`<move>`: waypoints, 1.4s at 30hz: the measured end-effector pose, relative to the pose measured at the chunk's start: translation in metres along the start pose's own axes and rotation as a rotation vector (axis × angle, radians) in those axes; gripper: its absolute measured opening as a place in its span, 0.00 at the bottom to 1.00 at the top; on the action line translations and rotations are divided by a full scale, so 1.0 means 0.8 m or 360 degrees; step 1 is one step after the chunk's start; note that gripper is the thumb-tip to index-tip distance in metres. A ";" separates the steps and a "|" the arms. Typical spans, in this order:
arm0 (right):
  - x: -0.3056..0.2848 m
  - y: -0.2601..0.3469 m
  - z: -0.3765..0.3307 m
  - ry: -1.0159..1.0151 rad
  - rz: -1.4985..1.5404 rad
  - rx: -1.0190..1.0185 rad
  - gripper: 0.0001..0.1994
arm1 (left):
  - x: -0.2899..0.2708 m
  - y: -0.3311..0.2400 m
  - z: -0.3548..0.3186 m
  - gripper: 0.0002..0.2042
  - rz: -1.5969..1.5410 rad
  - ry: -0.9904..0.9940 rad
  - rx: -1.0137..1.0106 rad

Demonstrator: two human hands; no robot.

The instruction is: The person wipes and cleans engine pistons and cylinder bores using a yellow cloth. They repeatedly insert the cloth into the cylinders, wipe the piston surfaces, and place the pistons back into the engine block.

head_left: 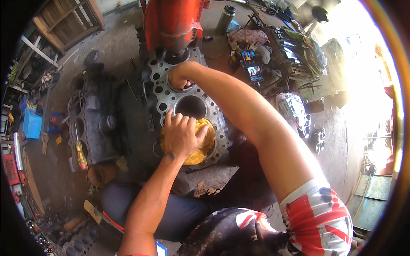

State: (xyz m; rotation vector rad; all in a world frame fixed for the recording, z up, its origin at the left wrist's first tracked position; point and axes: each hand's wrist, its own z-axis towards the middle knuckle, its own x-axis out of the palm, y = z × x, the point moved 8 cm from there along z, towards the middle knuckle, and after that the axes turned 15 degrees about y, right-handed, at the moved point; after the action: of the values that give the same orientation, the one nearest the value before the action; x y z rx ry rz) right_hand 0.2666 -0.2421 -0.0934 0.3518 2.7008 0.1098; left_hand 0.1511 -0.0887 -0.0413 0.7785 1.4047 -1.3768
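A grey metal engine block [161, 97] with a row of round cylinder bores lies in front of me. My left hand [181, 135] rests palm down with fingers spread on a crumpled yellow cloth [207, 143], which covers the nearest bore. Its fingertips reach toward the rim of the uncovered bore [191, 107] in the middle. Farther away, my right hand [180, 77] dips into another bore, bent at the wrist. The fingers that show there are curled, and the bore hides whatever they hold.
A red machine housing [173, 23] stands over the block's far end. To the left lies a darker engine block [90, 117] with a yellow-and-red-handled tool [80, 155] on it. A lit phone [253, 67], a steel tumbler [225, 20] and a cluttered bench [290, 42] are at the far right.
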 end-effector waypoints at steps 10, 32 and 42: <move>0.005 0.005 0.016 -0.0084 -0.0141 -0.0047 0.12 | -0.003 -0.001 0.000 0.21 -0.0007 -0.0042 0.0011; 0.006 0.000 0.018 -0.0235 -0.0096 0.0009 0.14 | 0.000 -0.004 -0.002 0.21 0.0065 -0.0073 0.0030; 0.008 0.003 0.004 -0.0210 -0.0028 0.0013 0.18 | -0.016 -0.008 0.009 0.22 0.0022 0.0070 -0.0075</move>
State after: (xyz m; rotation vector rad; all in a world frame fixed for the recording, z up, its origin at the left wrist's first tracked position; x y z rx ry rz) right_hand 0.2633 -0.2380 -0.0987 0.3255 2.5738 0.0683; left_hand 0.1510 -0.0943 -0.0263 0.7905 1.4580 -1.3186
